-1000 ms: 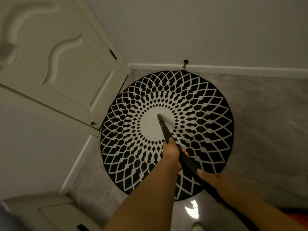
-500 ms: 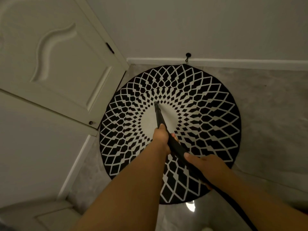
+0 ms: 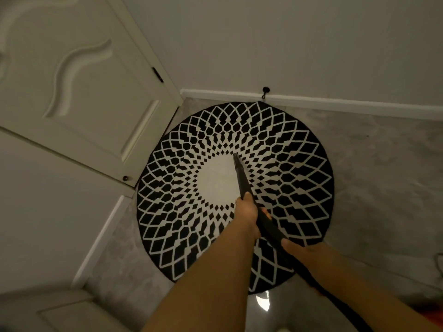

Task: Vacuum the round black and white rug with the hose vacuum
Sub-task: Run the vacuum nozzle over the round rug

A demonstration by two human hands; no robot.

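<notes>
The round black and white rug [image 3: 299,178] lies on the grey floor in a room corner. A black vacuum hose wand [image 3: 241,174] slants across it, its narrow tip resting at the upper right edge of the rug's plain white centre. My left hand [image 3: 248,213] grips the wand midway along. My right hand [image 3: 304,254] holds the hose lower down, over the rug's near right part. The hose runs on past my right forearm and out at the bottom right.
A white panelled door [image 3: 79,92] stands left of the rug, its lower corner close to the rug's edge. A white baseboard [image 3: 335,104] with a small black door stop [image 3: 265,90] runs behind. Grey floor [image 3: 383,176] spreads to the right. A thin cord [image 3: 440,262] shows at the right edge.
The wand tip has slid from the top of the white centre toward its right edge. Both hands have drawn back slightly toward me.
</notes>
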